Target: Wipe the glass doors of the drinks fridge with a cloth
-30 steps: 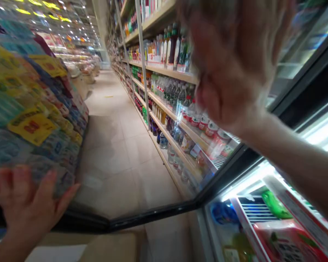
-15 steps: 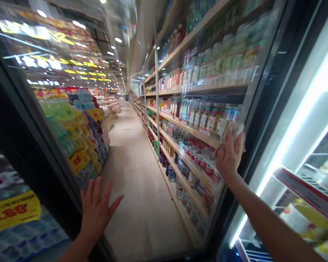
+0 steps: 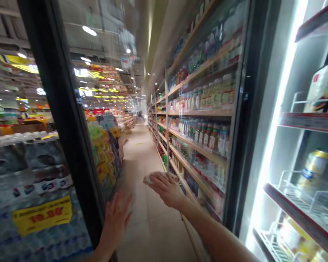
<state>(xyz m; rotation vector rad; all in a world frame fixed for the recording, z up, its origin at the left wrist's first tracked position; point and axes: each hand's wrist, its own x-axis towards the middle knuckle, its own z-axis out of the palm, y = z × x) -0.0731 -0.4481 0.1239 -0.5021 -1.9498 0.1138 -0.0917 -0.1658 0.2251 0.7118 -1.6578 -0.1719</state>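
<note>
A glass cooler door with a black frame stands open in front of me. My right hand presses a pale, crumpled cloth flat against the glass near the middle of the pane. Its fingers lie over the cloth and cover most of it. Lower left, my left hand has its fingers spread near the inner edge of the frame. It holds nothing and looks slightly blurred; whether it touches the glass I cannot tell.
A lit cooler with wire shelves and drinks stands at the right. Shelves of bottles show through or in the glass, beside an aisle floor. Stacked bottle packs with a yellow price sign stand at the left.
My right hand has moved left and down across the glass with the cloth, from near the right frame to the middle. My view has shifted, and the left hand appears farther right.
</note>
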